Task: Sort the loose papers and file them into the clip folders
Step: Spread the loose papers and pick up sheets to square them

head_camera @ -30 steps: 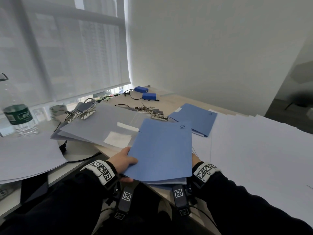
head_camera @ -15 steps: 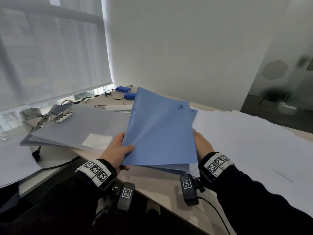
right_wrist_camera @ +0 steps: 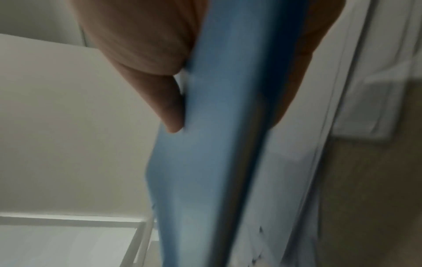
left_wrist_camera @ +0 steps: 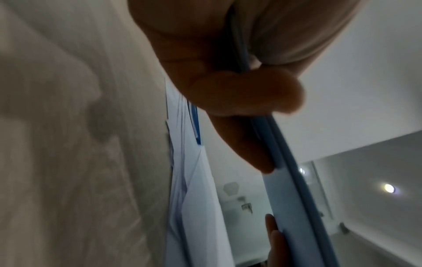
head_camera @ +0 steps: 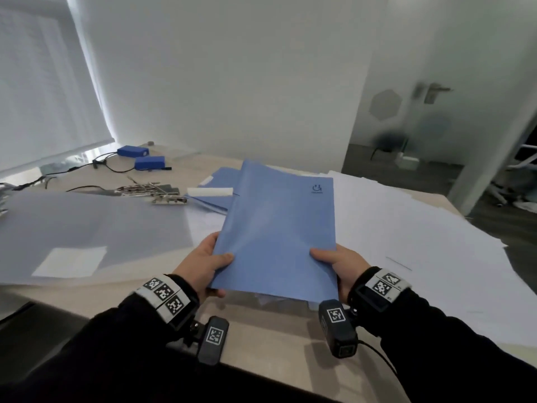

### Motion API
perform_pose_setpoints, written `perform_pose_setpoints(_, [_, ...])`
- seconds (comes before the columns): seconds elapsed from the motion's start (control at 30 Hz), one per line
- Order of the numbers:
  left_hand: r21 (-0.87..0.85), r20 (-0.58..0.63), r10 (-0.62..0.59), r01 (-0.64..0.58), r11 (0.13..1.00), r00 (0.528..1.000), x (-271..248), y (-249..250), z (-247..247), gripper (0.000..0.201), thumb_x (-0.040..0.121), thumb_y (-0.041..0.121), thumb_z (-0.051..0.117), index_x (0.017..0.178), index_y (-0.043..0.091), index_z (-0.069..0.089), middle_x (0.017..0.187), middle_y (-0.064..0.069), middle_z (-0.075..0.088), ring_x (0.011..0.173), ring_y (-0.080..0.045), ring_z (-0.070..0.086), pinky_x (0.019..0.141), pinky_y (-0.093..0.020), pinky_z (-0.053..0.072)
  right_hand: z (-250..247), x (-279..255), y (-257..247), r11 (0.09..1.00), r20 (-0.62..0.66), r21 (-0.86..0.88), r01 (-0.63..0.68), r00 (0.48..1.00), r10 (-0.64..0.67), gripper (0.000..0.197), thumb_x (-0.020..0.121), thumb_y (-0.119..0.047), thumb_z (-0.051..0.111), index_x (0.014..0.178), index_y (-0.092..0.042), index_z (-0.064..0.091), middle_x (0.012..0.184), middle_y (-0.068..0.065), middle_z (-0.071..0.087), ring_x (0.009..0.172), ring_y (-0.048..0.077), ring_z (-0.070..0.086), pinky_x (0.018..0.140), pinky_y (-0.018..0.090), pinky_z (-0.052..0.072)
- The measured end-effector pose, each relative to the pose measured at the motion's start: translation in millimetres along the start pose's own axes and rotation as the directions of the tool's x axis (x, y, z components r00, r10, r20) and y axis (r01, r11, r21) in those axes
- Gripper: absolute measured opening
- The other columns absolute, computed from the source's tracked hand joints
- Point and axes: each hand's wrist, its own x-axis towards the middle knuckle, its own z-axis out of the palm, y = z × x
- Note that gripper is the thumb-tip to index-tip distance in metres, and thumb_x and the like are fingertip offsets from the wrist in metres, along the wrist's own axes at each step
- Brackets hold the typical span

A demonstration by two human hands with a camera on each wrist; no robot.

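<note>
Hands first: I see my left hand point(head_camera: 203, 261) and my right hand point(head_camera: 340, 264) both gripping the blue folder point(head_camera: 279, 228) by its near corners, thumbs on the top cover and the other fingers curled underneath. The left wrist view shows the left fingers point(left_wrist_camera: 239, 94) pinching the folder's edge point(left_wrist_camera: 287, 180), and the right wrist view shows the right thumb point(right_wrist_camera: 160, 86) pressed against the blue cover point(right_wrist_camera: 217, 144), with the rest of that hand behind it. The folder is closed, lifted off the worktop point(head_camera: 261, 338) at its near end and tilted, its far edge lying over the things behind it. A small dark logo point(head_camera: 317, 188) sits in its far right corner. White sheets show just under its near edge.

Right of the folder, loose white papers point(head_camera: 406, 242) spread across the worktop out to the right edge. Behind the held folder, to the left, lies a second blue folder point(head_camera: 218, 193), partly covered, with a small white roll point(head_camera: 209, 192) on it. Further left lies a large grey translucent cover point(head_camera: 87, 228) with a white label point(head_camera: 69, 261) at its near side. Metal clips point(head_camera: 151, 191) lie at its far edge. Two blue boxes point(head_camera: 142, 158) with black cables sit at the far left, near the window blind point(head_camera: 43, 97).
</note>
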Motion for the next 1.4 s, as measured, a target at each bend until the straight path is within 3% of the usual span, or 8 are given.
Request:
perform_pose_setpoints(0.23, [0.489,-0.063,0.017,0.016,0.872,0.998,25.4,19.1,33.0,0.03,0.091,0.033,0.067,0.117,0.028,0.053,0.093,-0.004,0.067,0.082,-0.021,0.069,0.053,-0.032,0.053,-50.4,-2.6,9.9,0.987,-0.196,-0.094,0.133,0.969,-0.149,0.025,0.091,0.001,0.056,0.113,-0.007,0.064,0.109,0.019,0.071,0.096,0.038,0.067,0.089,0.05,0.053])
perform_pose_setpoints(0.4, [0.816,-0.116,0.496,-0.202,0.541,0.86,55.9,49.0,28.4,0.028,0.088,0.038,0.064,0.113,0.026,0.065,0.111,0.0,0.062,0.108,-0.023,0.059,0.094,-0.037,0.047,-75.4,-10.6,8.7,0.945,-0.159,-0.212,0.25,0.945,-0.286,0.029,0.082,-0.008,0.068,0.111,-0.009,0.068,0.103,0.014,0.074,0.097,0.037,0.069,0.093,0.054,0.052])
perform_pose_setpoints(0.53, [0.964,-0.072,0.396,-0.037,0.262,0.915,68.6,66.2,41.0,0.054,0.09,0.061,0.048,0.137,0.035,0.05,0.142,0.009,0.052,0.131,-0.019,0.048,0.106,-0.042,0.037,-80.0,-16.3,8.1,0.922,-0.091,-0.242,0.3,0.94,-0.33,0.039,0.07,-0.022,0.07,0.107,-0.012,0.07,0.1,0.012,0.075,0.091,0.034,0.071,0.089,0.051,0.055])
perform_pose_setpoints(0.77, [0.888,0.063,0.259,-0.173,0.426,0.964,69.3,64.8,50.2,0.023,0.099,0.043,0.049,0.081,0.028,0.053,0.09,0.003,0.059,0.089,-0.022,0.056,0.075,-0.03,0.037,-88.3,-17.9,6.0,0.91,-0.05,-0.238,0.339,0.931,-0.36,0.036,0.072,-0.022,0.068,0.108,-0.015,0.07,0.1,0.01,0.075,0.088,0.032,0.072,0.084,0.046,0.056])
perform_pose_setpoints(0.97, [0.895,0.029,0.188,-0.109,0.433,0.982,68.9,64.0,53.7,0.032,0.1,0.038,0.048,0.091,0.012,0.063,0.086,-0.003,0.064,0.081,-0.023,0.06,0.073,-0.031,0.043,-88.5,-16.9,7.5,0.902,-0.037,-0.249,0.352,0.928,-0.372,0.034,0.073,-0.022,0.066,0.106,-0.015,0.071,0.099,0.011,0.076,0.086,0.031,0.072,0.083,0.045,0.057])
perform_pose_setpoints(1.07, [0.815,-0.025,0.144,-0.063,0.576,0.989,67.1,58.8,62.9,0.03,0.101,0.032,0.044,0.086,0.01,0.057,0.08,-0.006,0.063,0.065,-0.022,0.059,0.058,-0.027,0.043,-86.8,-16.8,8.5,0.896,-0.039,-0.261,0.361,0.923,-0.383,0.034,0.073,-0.023,0.065,0.106,-0.015,0.071,0.097,0.009,0.076,0.085,0.031,0.073,0.08,0.044,0.057])
perform_pose_setpoints(1.2, [0.542,-0.095,0.061,0.0,0.841,0.994,63.9,52.0,75.5,0.027,0.1,0.027,0.041,0.101,0.008,0.06,0.094,-0.011,0.066,0.077,-0.029,0.066,0.049,-0.029,0.053,-83.9,-17.6,9.0,0.885,-0.044,-0.267,0.381,0.913,-0.406,0.033,0.073,-0.024,0.064,0.104,-0.017,0.071,0.095,0.006,0.076,0.084,0.028,0.073,0.079,0.041,0.058])
perform_pose_setpoints(1.4, [0.367,-0.155,0.007,0.051,0.929,0.988,63.9,42.5,76.7,0.018,0.099,0.033,0.051,0.095,0.017,0.059,0.124,-0.019,0.064,0.117,-0.037,0.06,0.103,-0.048,0.047,-89.6,-18.6,11.8,0.901,-0.061,-0.23,0.368,0.919,-0.391,0.032,0.072,-0.021,0.065,0.103,-0.015,0.072,0.095,0.009,0.076,0.083,0.029,0.072,0.08,0.042,0.057])
